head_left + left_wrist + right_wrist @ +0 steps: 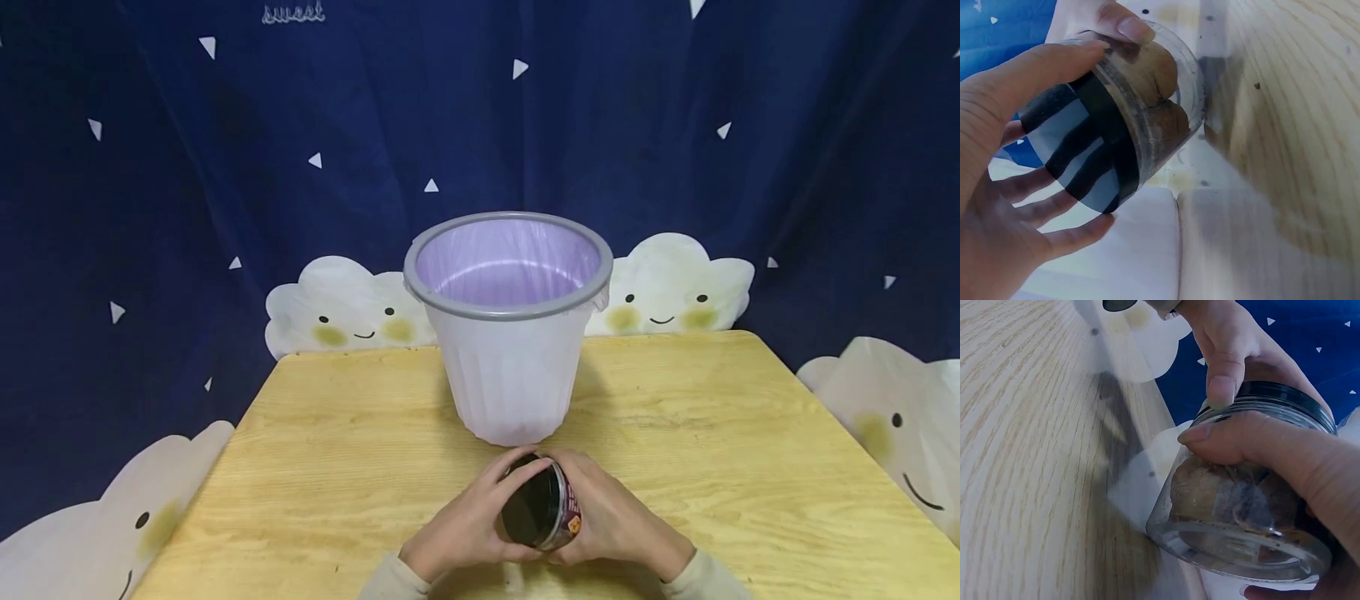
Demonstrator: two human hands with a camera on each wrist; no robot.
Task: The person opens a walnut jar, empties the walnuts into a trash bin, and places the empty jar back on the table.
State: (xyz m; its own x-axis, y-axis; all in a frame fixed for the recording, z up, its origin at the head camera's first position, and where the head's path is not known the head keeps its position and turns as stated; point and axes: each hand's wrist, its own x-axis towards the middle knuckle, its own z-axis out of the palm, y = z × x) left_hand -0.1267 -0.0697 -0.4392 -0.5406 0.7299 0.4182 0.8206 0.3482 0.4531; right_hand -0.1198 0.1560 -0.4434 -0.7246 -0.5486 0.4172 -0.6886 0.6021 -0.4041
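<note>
A clear jar with a black lid (529, 505) and a dark red label (573, 515) is held tilted above the near part of the table, its lid turned to the left. My left hand (474, 518) grips the lid end, thumb and fingers spread around the rim. On the other side, my right hand (611, 518) holds the jar's body, its thumb lying along the clear wall in the right wrist view. Several brown rounded pieces (1157, 72) show through the jar (1235, 506); what they are I cannot tell.
A white bin (513, 367) with a grey rim and a pale purple inside, fitted with a thin clear liner, stands just beyond the hands on the wooden table (337, 467). Behind it hangs a dark blue curtain (375, 108) with white triangles and smiling clouds.
</note>
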